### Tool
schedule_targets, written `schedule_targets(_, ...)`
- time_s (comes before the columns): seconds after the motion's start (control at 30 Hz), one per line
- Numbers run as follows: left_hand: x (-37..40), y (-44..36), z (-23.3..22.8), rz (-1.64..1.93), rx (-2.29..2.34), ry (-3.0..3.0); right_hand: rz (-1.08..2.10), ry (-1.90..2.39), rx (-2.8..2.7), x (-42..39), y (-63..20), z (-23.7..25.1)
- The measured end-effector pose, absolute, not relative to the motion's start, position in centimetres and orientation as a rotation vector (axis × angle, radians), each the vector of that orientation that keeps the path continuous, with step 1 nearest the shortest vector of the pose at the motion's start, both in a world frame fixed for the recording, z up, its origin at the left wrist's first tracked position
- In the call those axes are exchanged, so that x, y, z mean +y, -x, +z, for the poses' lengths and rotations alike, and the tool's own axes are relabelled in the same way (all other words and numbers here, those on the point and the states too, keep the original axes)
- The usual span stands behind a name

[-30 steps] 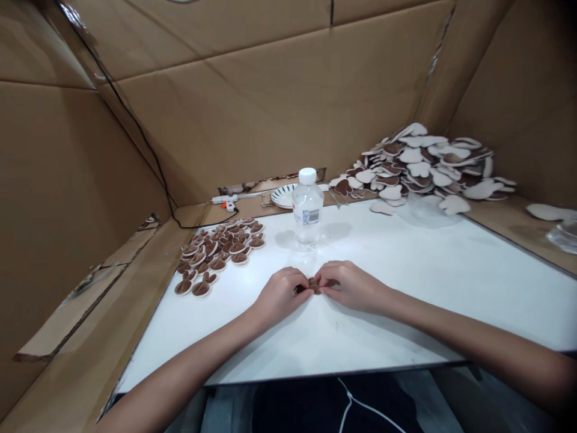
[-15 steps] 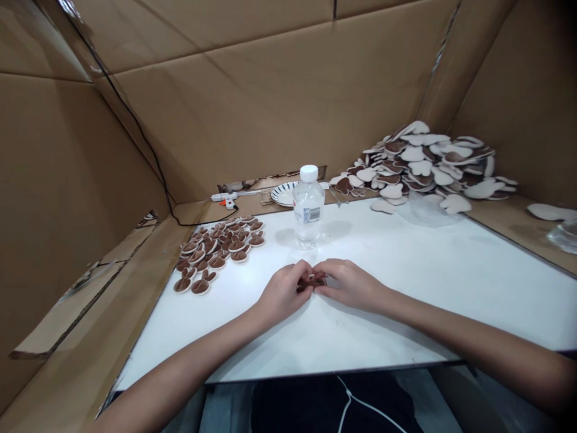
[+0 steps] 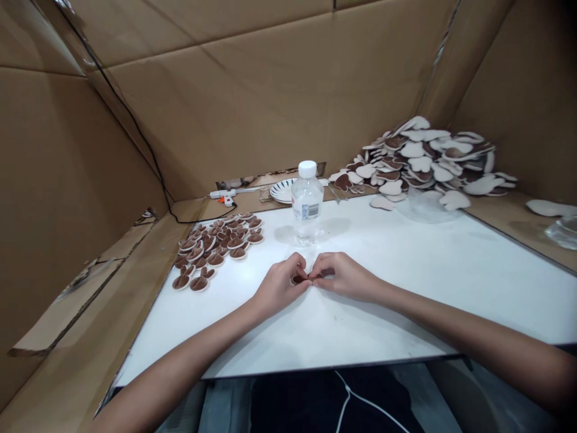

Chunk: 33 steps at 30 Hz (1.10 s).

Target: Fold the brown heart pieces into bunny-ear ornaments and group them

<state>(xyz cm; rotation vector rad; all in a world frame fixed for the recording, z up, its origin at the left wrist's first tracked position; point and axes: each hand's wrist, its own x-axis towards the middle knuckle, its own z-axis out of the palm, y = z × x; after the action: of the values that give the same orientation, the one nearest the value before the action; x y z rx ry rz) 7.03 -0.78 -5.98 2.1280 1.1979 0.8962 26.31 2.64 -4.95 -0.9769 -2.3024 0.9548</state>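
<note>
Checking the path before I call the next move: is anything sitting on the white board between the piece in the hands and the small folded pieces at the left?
Nothing visible: bare white board separates the brown piece from the small folded pieces.

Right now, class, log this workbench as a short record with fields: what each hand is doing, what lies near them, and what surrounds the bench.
left hand: pinches the small brown piece from its left
right hand: pinches the same piece from its right
surface: white board
behind the hands: water bottle, upright, capped
left group: small folded brown pieces
far right: heap of flat heart-shaped pieces
back edge: glue gun, patterned plate
surround: cardboard walls
</note>
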Motion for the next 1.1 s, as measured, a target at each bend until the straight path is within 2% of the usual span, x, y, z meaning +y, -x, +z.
schedule_targets(0.57,-0.9,-6.3,-5.6,0.808,1.178,-2.531,0.820,0.965,-2.422,2.6,-26.3,-4.8)
schedule_targets(1.1,-0.5,-6.2,-6.0,0.857,1.145,-2.484,0.704,0.912,-2.471,2.4,-26.0,-5.0)
